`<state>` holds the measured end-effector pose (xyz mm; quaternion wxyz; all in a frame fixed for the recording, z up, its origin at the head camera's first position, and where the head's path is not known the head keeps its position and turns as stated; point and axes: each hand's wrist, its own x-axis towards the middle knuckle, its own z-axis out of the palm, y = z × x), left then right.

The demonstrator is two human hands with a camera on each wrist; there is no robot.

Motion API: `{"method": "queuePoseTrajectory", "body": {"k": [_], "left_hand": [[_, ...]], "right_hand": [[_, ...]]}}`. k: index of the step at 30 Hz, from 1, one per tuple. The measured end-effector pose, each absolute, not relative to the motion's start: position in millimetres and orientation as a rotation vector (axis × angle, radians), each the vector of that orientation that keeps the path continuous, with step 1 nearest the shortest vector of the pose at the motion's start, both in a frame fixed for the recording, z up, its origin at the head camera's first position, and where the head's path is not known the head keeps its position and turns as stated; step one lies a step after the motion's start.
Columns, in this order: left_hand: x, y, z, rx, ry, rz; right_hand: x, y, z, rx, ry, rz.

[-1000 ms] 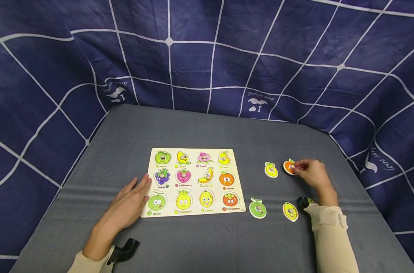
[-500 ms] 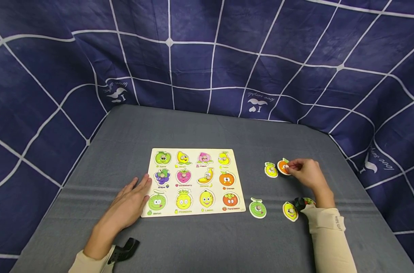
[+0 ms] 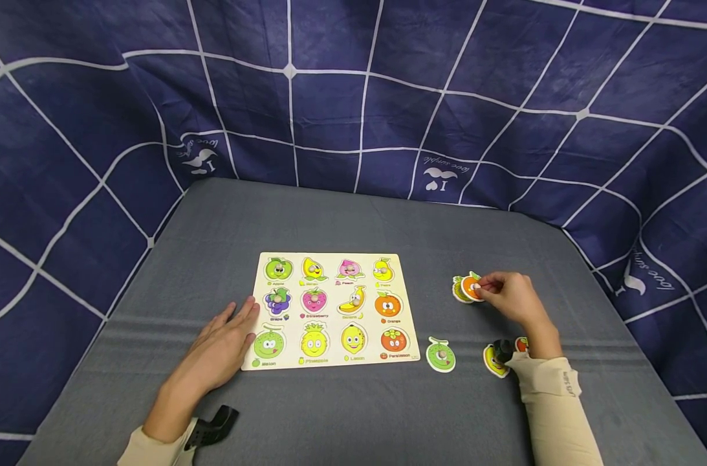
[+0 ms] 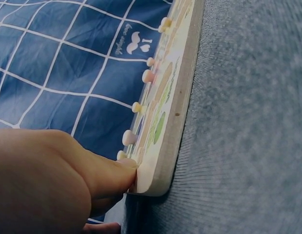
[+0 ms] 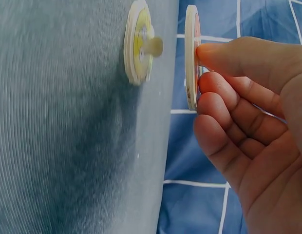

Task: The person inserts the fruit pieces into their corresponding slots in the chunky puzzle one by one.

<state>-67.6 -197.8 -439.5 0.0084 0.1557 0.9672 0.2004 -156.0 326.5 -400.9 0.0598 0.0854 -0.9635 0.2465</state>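
With its thumb and fingers, my right hand [image 3: 507,294] pinches the orange puzzle piece [image 3: 469,288]. In the right wrist view that piece [image 5: 191,58] is edge-on, raised off the table. The pineapple puzzle piece [image 3: 459,295] lies close by on the table, partly covered by the orange in the head view; its knob [image 5: 153,47] shows in the right wrist view. My left hand [image 3: 222,346] rests at the left edge of the fruit puzzle board [image 3: 334,336], fingers extended. Its thumb [image 4: 114,173] touches the board's corner in the left wrist view.
Between board and right arm lies a melon piece [image 3: 441,356]. A lemon piece [image 3: 494,366] and a persimmon piece [image 3: 522,344] sit partly hidden by the right wrist's camera and sleeve. Several knobbed pieces are set in the board. A checked blue curtain [image 3: 330,110] borders the grey table [image 3: 306,217].
My right hand has moved left with the orange piece, from beside the pineapple piece to partly over it in the head view. The left hand and the board have stayed put.
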Motion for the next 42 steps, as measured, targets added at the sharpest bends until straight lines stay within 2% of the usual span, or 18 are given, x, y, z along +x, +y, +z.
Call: {"method": "queuePoseTrajectory", "body": {"k": [42], "left_hand": [[-67,-198,-437,0.493,3.014,0.636]], "right_hand": [[-161,262,-416,0.556,-2.917,0.894]]}}
